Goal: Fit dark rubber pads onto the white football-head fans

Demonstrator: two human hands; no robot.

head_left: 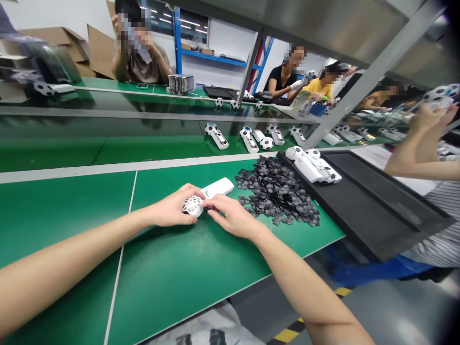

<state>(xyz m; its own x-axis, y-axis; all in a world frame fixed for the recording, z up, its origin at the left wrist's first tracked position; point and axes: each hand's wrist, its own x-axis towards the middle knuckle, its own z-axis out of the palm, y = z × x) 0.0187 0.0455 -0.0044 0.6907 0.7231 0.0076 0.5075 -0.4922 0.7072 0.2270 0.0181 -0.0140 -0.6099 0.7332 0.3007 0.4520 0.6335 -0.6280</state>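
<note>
A white device with a long flat handle [220, 187] and a round, football-patterned head [193, 206] lies on the green table. My left hand [176, 205] is closed around that head, its thumb at the near side and its fingers over the far side. My right hand [232, 214] pinches at the right side of the head, near where the handle begins. A small dark bit shows at those fingertips, too covered to make out fully. Just right of the device spreads a heap of small black plastic pieces [278, 189].
Several white football-headed devices [316, 165] rest on a black tray [381, 191] to the right. Beyond the table's far edge, more devices [216, 135] lie along a green belt [154, 143]. A slanted metal post [345, 91] stands ahead; co-workers sit across and at right.
</note>
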